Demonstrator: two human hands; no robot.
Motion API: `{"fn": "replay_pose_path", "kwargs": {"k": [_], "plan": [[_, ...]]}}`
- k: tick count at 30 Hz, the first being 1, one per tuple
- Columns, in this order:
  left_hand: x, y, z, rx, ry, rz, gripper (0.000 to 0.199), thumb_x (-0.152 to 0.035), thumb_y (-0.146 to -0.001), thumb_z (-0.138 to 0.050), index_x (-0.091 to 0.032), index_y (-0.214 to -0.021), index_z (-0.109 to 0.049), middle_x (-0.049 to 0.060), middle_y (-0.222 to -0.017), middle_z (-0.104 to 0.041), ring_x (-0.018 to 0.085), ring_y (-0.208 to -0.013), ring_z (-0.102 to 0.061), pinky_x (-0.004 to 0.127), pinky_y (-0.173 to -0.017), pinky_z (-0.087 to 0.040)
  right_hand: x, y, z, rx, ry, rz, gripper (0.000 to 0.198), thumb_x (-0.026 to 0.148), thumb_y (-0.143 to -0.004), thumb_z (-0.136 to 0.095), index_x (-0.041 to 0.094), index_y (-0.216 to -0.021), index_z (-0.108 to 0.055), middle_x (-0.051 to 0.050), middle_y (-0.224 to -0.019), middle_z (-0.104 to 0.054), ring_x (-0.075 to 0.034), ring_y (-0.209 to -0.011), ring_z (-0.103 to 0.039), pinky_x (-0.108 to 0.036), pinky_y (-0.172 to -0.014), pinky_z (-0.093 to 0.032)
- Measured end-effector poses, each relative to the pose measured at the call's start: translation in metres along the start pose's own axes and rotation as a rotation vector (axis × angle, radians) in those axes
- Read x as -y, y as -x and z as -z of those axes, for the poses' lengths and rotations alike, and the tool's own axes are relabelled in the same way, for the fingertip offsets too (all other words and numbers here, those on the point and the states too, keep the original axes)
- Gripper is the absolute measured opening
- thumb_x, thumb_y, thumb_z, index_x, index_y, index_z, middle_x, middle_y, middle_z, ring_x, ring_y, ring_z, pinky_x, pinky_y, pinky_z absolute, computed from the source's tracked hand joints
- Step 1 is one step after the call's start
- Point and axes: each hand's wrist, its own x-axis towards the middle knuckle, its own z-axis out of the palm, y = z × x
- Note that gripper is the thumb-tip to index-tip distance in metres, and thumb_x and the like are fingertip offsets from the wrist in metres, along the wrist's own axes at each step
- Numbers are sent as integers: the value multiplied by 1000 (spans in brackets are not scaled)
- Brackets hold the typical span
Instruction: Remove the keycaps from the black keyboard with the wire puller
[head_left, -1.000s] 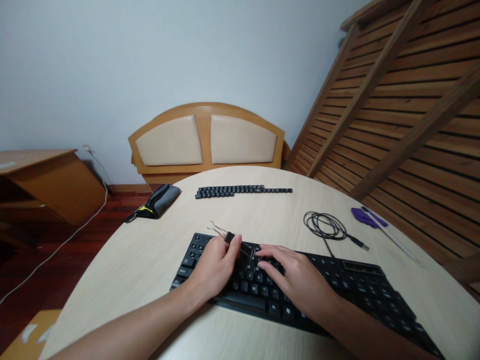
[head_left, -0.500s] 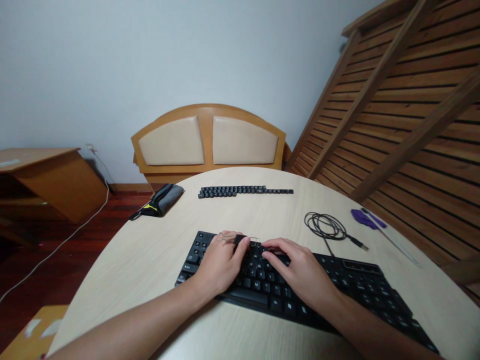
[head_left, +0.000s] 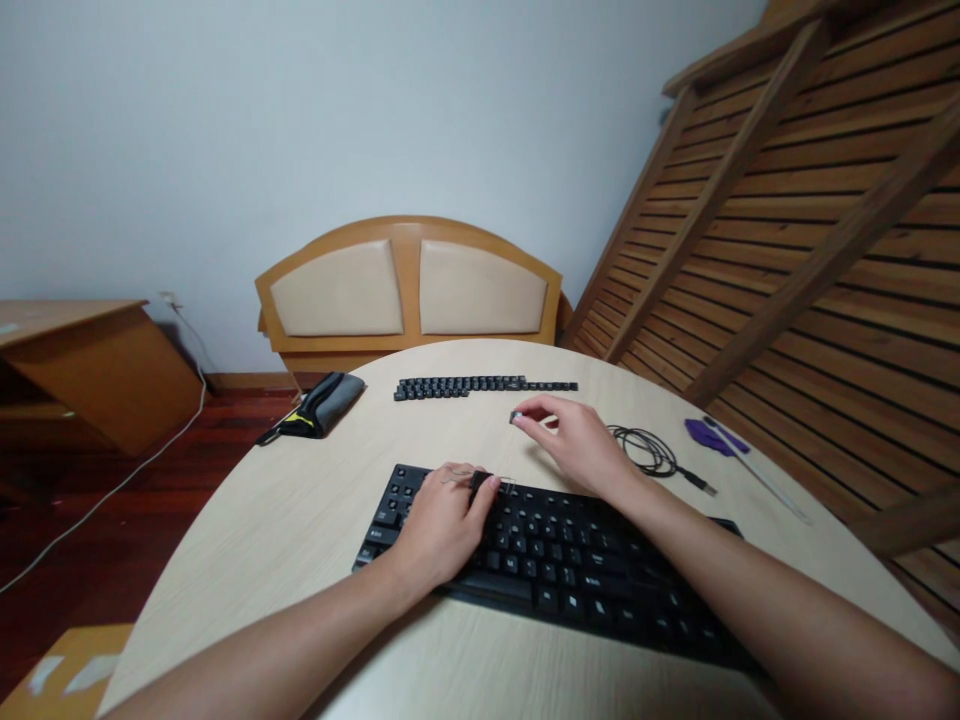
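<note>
A black keyboard (head_left: 540,565) lies across the round table in front of me, several of its upper-left key spots bare of caps. My left hand (head_left: 442,520) rests over its left part, closed on a keycap puller (head_left: 484,481) with a dark handle and thin wire loops. Above the table behind the keyboard, my right hand (head_left: 576,445) pinches a small black keycap (head_left: 515,416) between thumb and fingertips. Farther back, loose keycaps (head_left: 457,386) are lined up in rows.
On the left of the table (head_left: 285,530) lies a grey, black and yellow pouch (head_left: 330,402). A coiled USB cable (head_left: 652,450) sits to the right. Beyond it, a white-handled brush (head_left: 757,468) lies over a purple cloth (head_left: 705,437).
My right hand has lifted off the keyboard and moved away toward the keycap rows, carrying a keycap. The left hand stays on the keyboard with the puller.
</note>
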Motion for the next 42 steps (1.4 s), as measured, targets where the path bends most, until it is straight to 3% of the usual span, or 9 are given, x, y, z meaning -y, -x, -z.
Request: {"fn": "replay_pose_path", "kwargs": {"k": [7,13,20,26,42], "plan": [[-3,-1,2,35,-6,42,34,-35,-100,-40,-18,-84,-64,8,-91,-70,26,-94,-62,39,-89,-44,-26,-69,-37,52,148,-94,16,31,-88,-64,22,-99,-72,-4,-90,-76,-17,-81,-69,-26,-74,-48],[-2,0,3,16,35,55,28,-35,-99,-42,-20,-91,-64,5,-95,-69,25,-95,-61,38,-90,-44,-38,-94,-70,128,246,-178,16,24,-84,-65,25,-98,-73,-3,-91,-76,-18,-87,-68,-25,-78,-46],[-4,1,3,12,38,80,27,-35,-98,-42,-20,-90,-63,5,-95,-69,25,-95,-61,38,-88,-44,-50,-98,-88,156,325,-230,22,27,-89,-57,26,-105,-72,-5,-104,-75,-21,-98,-67,-27,-83,-46],[-3,0,3,3,45,67,26,-35,-98,-43,-21,-90,-64,4,-94,-69,25,-94,-61,38,-88,-44,-51,-94,-95,126,351,-201,26,34,-94,-52,27,-113,-69,-5,-112,-73,-22,-104,-65,-30,-86,-45],[-3,1,2,4,51,68,27,-35,-98,-43,-21,-90,-65,5,-95,-70,25,-95,-61,38,-88,-43,-51,-93,-107,121,428,-109,28,29,-98,-50,23,-121,-64,-8,-120,-66,-22,-112,-58,-30,-91,-43]]}}
